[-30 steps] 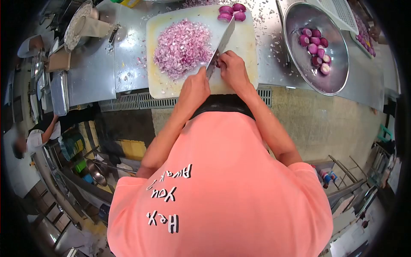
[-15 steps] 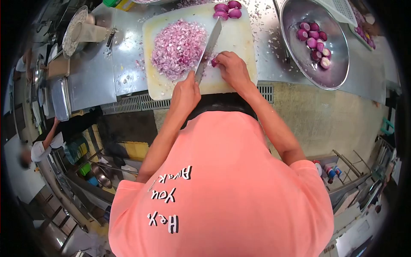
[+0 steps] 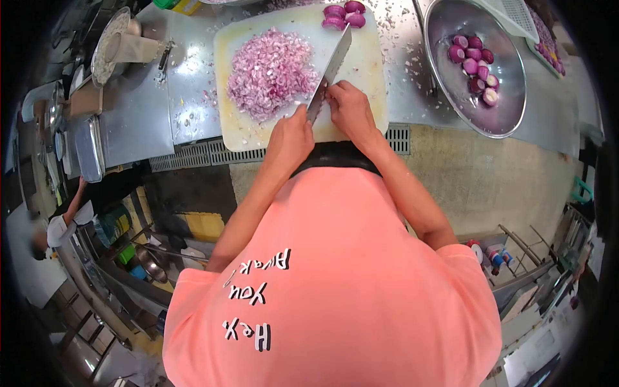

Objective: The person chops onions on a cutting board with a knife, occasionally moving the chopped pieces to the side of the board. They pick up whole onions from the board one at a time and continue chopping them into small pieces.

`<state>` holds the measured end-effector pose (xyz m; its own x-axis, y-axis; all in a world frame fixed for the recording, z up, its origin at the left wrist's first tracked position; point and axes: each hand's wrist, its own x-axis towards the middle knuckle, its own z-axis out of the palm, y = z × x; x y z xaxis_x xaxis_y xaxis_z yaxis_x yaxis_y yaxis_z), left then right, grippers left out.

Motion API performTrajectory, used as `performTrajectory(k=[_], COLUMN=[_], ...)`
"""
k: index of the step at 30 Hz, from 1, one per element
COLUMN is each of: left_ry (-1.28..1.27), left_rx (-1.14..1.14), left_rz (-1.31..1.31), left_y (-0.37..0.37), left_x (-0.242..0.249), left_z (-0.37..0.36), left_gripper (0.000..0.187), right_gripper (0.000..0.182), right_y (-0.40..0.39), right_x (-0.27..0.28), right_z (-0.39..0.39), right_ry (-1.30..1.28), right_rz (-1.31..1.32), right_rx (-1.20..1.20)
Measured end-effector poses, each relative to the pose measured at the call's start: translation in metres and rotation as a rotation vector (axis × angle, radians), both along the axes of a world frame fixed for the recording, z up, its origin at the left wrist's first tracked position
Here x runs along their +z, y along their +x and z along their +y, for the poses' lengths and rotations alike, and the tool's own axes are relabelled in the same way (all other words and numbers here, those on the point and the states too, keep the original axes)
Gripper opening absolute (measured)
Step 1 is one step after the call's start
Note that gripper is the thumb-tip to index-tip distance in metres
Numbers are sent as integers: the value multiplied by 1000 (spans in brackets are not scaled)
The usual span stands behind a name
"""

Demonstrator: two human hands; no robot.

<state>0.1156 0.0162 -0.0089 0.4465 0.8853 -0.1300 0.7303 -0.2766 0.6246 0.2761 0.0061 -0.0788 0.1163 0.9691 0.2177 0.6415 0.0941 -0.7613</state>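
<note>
My left hand [image 3: 291,137] is closed round the handle of a kitchen knife [image 3: 336,57], whose long blade points up and to the right over the white cutting board [image 3: 367,64]. My right hand [image 3: 353,115] has its fingers bent together against the blade's right side, on a piece of red onion that the blade and fingers mostly hide. Left of the knife lies a heap of chopped red onion [image 3: 267,74]. Several peeled red onion halves [image 3: 334,23] rest at the board's top edge, close to the knife tip.
A steel bowl [image 3: 509,116] with several peeled red onions [image 3: 474,54] stands on the right, beside a white perforated basket [image 3: 516,16]. On the left are a clear plastic container [image 3: 138,49] and a metal tray [image 3: 89,148]. Another person's arm [image 3: 76,201] shows at far left.
My left hand and the knife have shifted right, bringing the blade against my right fingers. The onion piece that showed at those fingertips is now mostly covered.
</note>
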Motion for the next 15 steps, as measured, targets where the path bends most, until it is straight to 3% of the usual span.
performTrajectory(k=[4,8,12,15], left_ry=[-140,-80,-169,-69], left_rx=[26,24,45,65], left_rz=[5,-2,-35,8], left_y=[0,2,-1,-7], left_x=[8,-17,17,12], left_z=[7,0,10,2], left_gripper=[16,15,15,17], right_gripper=[9,7,5,5], right_y=[5,5,6,5], right_x=[3,-4,-1,-3], right_z=[-1,-1,-2,1], right_ry=[-13,-9,-24,-43], right_rz=[-12,-55,-22,-71], right_rx=[-19,-21,-29,-52])
